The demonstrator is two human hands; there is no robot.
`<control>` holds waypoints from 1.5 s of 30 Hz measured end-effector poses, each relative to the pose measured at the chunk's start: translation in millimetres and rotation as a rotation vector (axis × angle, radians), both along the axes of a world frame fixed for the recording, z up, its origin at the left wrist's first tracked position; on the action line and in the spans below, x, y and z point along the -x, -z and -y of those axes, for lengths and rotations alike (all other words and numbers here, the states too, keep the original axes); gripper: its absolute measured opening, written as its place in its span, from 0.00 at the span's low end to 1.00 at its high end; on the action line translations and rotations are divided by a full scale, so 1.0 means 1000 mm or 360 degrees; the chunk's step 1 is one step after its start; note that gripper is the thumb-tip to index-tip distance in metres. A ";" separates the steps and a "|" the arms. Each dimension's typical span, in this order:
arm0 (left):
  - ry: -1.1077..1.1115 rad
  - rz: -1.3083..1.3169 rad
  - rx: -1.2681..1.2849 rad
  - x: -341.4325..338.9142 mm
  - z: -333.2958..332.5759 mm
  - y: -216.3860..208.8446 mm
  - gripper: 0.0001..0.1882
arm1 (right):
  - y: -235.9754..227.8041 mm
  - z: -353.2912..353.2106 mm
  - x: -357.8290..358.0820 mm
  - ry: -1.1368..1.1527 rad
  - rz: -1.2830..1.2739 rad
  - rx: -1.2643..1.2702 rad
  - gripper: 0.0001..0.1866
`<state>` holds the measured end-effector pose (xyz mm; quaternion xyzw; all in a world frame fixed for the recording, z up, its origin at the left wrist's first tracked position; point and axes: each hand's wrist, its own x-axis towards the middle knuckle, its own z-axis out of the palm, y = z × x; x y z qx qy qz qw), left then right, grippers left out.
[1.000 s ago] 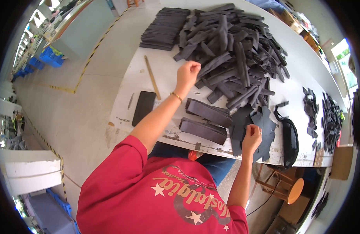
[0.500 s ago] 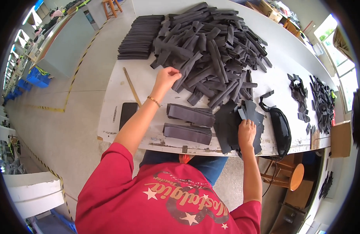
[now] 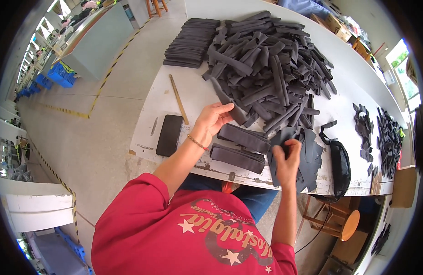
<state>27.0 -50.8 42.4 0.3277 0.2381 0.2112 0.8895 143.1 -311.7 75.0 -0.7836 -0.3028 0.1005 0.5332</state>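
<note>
left hand (image 3: 212,120) has drawn back from the pile (image 3: 266,68), fingers loose, holding nothing; right hand (image 3: 287,158) still pinches sheets (image 3: 307,151) at 3 o'clock.

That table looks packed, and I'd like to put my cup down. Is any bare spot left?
Yes: bare white table lies between the wooden stick and the table's left edge, above the phone. Another patch sits between the big strip pile and the small scraps. Around both hands it is crowded.

Illumination: bright, even daylight. A window (image 3: 406,68) at the right rim is overexposed. Shadows on the table (image 3: 349,59) are soft. Focus is sharp centrally; fisheye distortion bends edges toward the black rim.
</note>
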 end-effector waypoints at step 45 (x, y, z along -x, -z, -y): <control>-0.0044 0.0463 -0.0224 0.002 0.106 -0.043 0.12 | -0.009 -0.043 0.062 -0.0380 0.0925 -0.0089 0.17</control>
